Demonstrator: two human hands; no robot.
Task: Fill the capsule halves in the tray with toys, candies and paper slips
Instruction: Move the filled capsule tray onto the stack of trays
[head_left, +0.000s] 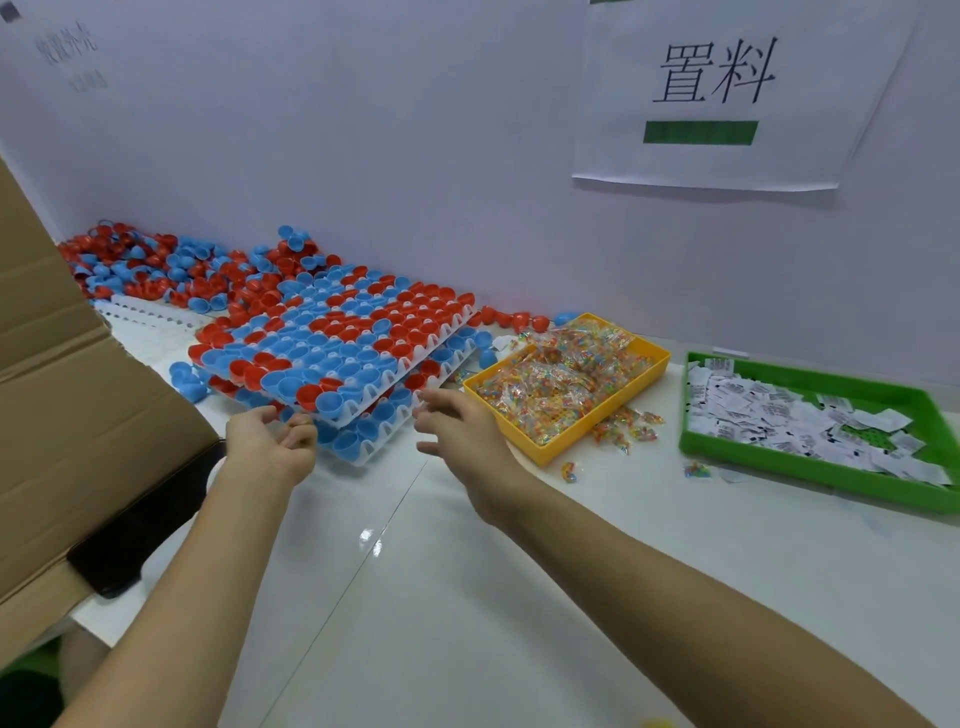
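So my left hand (275, 441) sits loosely curled and empty at the near corner of the top tray (363, 410), perhaps just brushing it. The stacked trays of capsule halves (332, 332) run away leftward. My right hand (457, 431), spread and empty, hovers beside the candy bin (652, 374).

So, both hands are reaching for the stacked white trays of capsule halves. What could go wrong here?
1. The upper white tray of red and blue capsule halves rests tilted on the lower white tray; pulling it may spill halves.
2. The right hand is beside the yellow plastic bin of candy packets, whose packets already lie over its edge; a bump may scatter more.
3. The left hand looks half-curled, so its grip may be weak.
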